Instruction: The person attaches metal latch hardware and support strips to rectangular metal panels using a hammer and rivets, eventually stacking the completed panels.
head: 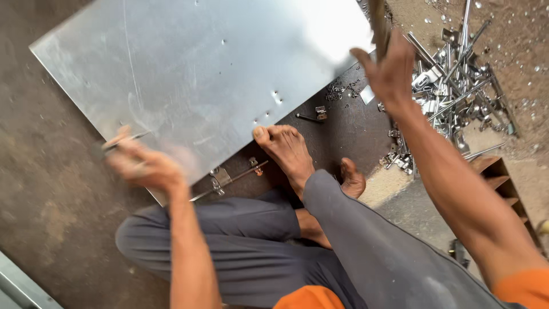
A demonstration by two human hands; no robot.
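A large shiny metal sheet (194,74) lies on the dark floor in front of me. My left hand (143,166), blurred by motion, is over the sheet's near edge and grips a thin metal rod (127,139). My right hand (389,68) is raised at the sheet's right edge and is closed around a brownish wooden handle (378,26) that runs up out of view. My bare foot (286,149) rests with its toes against the sheet's near edge. A metal latch bolt with a rod (229,176) lies by the foot.
A heap of metal rods and latch parts (452,86) lies on the floor to the right. A small bolt piece (311,116) sits near the sheet's edge. A wooden slatted box (503,177) is at the right. Small metal chips dot the ground at top right.
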